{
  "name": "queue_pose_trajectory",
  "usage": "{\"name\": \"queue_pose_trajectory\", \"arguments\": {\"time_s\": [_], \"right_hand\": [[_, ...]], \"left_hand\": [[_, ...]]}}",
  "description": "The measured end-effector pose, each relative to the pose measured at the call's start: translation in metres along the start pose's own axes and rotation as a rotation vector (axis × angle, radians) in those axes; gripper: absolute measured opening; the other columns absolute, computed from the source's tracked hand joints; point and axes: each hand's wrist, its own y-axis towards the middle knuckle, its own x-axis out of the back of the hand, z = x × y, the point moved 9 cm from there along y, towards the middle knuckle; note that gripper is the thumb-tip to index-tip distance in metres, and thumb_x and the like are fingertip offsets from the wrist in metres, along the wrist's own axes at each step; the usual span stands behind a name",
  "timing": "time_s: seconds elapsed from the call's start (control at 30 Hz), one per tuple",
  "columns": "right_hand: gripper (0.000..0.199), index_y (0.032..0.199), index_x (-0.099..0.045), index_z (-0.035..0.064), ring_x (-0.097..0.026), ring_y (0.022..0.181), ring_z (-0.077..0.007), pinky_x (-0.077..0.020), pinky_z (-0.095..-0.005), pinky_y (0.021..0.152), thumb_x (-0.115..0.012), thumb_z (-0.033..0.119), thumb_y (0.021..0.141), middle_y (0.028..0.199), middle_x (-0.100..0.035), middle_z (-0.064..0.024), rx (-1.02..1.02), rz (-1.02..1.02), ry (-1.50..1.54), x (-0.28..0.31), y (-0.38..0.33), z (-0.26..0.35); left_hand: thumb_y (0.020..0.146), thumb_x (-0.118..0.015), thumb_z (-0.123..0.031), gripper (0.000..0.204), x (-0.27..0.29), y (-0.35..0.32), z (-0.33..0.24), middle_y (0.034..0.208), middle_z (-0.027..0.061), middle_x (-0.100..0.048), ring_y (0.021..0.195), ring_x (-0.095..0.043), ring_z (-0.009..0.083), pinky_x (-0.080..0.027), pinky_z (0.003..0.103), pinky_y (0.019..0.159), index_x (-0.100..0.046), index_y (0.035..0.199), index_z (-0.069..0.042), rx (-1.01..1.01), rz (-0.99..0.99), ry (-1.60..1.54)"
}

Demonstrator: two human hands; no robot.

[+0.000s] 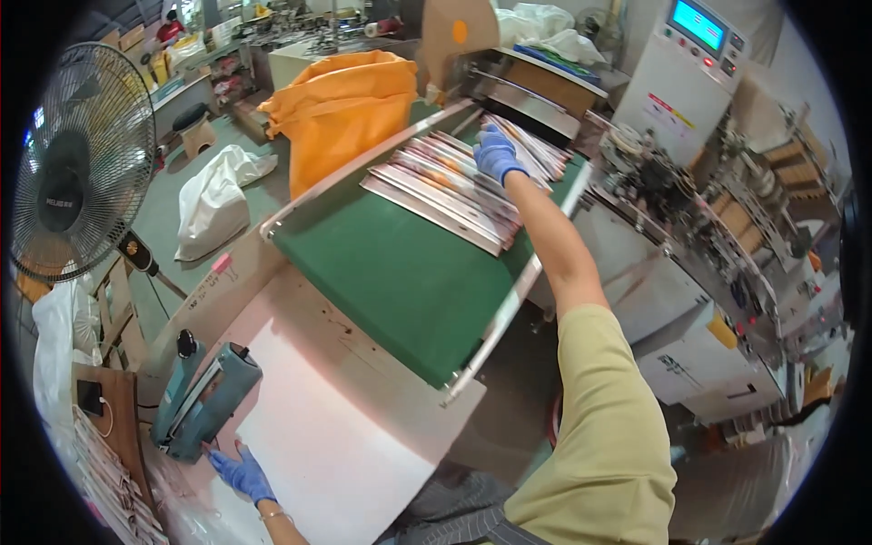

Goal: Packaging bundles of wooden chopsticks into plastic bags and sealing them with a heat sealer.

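Observation:
My right hand [499, 156], in a blue glove, reaches out to the far end of a green conveyor belt [372, 263]. It rests at the overlapping row of flat printed packets [445, 186], beside another bunch of packets [536, 150] close to the machine's outlet. Its fingertips bend down out of sight, so their grip is unclear. Gloved in blue too, my left hand [242, 473] lies with fingers spread on a pale pink tabletop [318, 400]. Its fingertips are by the lower end of a grey-green bench device [207, 400], and it holds nothing.
Metal rails [509, 318] edge the belt. Beyond its left side stands a large orange sack [350, 113], with a white sack [218, 195] on the floor. A fan [77, 168] is at far left. Machinery with a screen cabinet [677, 82] lines the right.

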Motion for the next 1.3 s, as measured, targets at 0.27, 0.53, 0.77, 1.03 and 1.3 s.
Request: {"name": "queue_pose_trajectory", "arguments": {"time_s": [0.27, 0.53, 0.77, 1.03, 1.3], "right_hand": [[0.035, 0.11, -0.055, 0.0062, -0.057, 0.094, -0.0327, -0.0448, -0.0366, 0.082, -0.046, 0.019, 0.078, 0.1, -0.059, -0.0209, -0.027, 0.439, -0.155, -0.098, 0.055, 0.035], [0.01, 0.055, -0.052, 0.0, -0.053, 0.061, -0.0203, -0.0428, -0.0321, 0.059, -0.048, 0.002, 0.064, 0.075, -0.063, -0.0125, 0.436, 0.256, 0.627, 0.038, -0.047, 0.068], [0.015, 0.084, -0.057, 0.0044, -0.054, 0.081, -0.028, -0.0436, -0.0347, 0.074, -0.058, 0.014, 0.073, 0.082, -0.057, -0.0131, -0.092, -0.516, 0.352, 0.104, -0.132, -0.085], [0.048, 0.117, -0.042, 0.0021, -0.034, 0.117, -0.0348, -0.027, -0.0502, 0.094, -0.047, 0.035, 0.082, 0.124, -0.037, -0.0202, -0.807, -0.463, 0.168, 0.096, -0.178, -0.072], [0.043, 0.112, -0.041, -0.007, -0.047, 0.098, -0.0406, -0.0372, -0.0429, 0.087, -0.048, 0.025, 0.083, 0.108, -0.045, -0.0277, -0.826, -0.599, 0.225, 0.112, -0.194, -0.095]], "left_hand": [[0.083, -0.052, -0.022, 0.059, -0.016, -0.016, 0.021, 0.133, 0.0201, -0.033, 0.121, -0.036, 0.0306, -0.029, 0.035, 0.1, -0.028, 0.13, 0.004, 0.011, 0.058, 0.079], [0.084, -0.05, -0.021, 0.055, -0.007, -0.026, -0.032, 0.132, 0.02, -0.035, 0.122, -0.035, 0.0309, -0.027, 0.037, 0.101, -0.031, 0.129, 0.004, -0.028, 0.076, 0.057], [0.082, -0.052, -0.016, 0.052, -0.026, -0.062, -0.178, 0.131, 0.0154, -0.038, 0.122, -0.033, 0.0293, -0.024, 0.037, 0.102, -0.034, 0.127, 0.002, -0.38, 0.174, -0.155], [0.085, -0.05, -0.022, 0.051, -0.016, -0.081, -0.233, 0.13, 0.0172, -0.038, 0.121, -0.035, 0.0294, -0.026, 0.037, 0.101, -0.035, 0.128, 0.0, -0.398, 0.231, -0.2], [0.086, -0.049, -0.022, 0.049, -0.013, -0.08, -0.242, 0.129, 0.0181, -0.039, 0.119, -0.036, 0.0299, -0.027, 0.036, 0.1, -0.035, 0.128, 0.0, -0.373, 0.218, -0.245]]}}
